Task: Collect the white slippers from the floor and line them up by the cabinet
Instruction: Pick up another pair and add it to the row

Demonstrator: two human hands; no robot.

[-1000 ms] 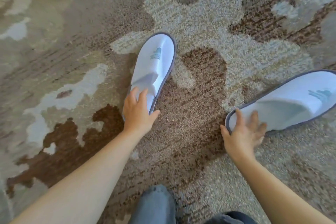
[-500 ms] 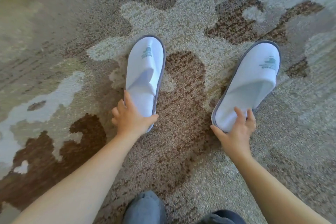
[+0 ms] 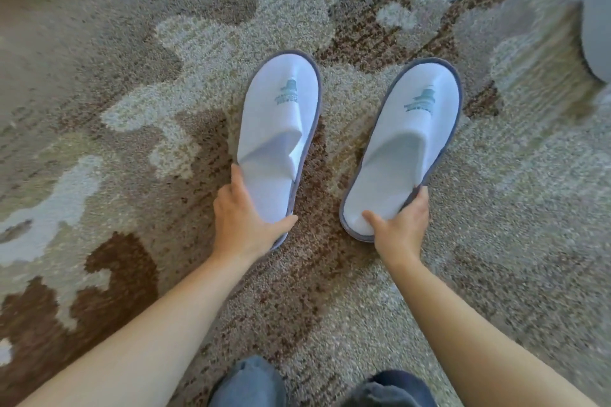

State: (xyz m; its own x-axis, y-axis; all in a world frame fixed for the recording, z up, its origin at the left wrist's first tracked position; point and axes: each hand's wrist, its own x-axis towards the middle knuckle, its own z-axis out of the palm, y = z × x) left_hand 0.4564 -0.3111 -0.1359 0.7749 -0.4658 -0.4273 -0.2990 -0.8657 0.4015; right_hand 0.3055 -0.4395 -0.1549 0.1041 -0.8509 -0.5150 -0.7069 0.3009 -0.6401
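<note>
Two white slippers with grey trim and a teal logo lie on the patterned carpet, toes pointing away from me. My left hand (image 3: 246, 218) grips the heel of the left slipper (image 3: 281, 119), thumb under its near edge. My right hand (image 3: 401, 228) grips the heel of the right slipper (image 3: 410, 139), thumb on the insole and fingers around the rim. The pair sits nearly side by side, a hand's width apart. No cabinet is in view.
Brown, beige and grey patterned carpet (image 3: 132, 109) fills the view. A grey rounded object (image 3: 595, 10) stands at the top right edge. My knees in blue jeans (image 3: 248, 383) show at the bottom.
My right hand took hold of the right slipper's heel, swung it from lying sideways to pointing forward and pulled it in beside the left one. My left hand closed on the left slipper.
</note>
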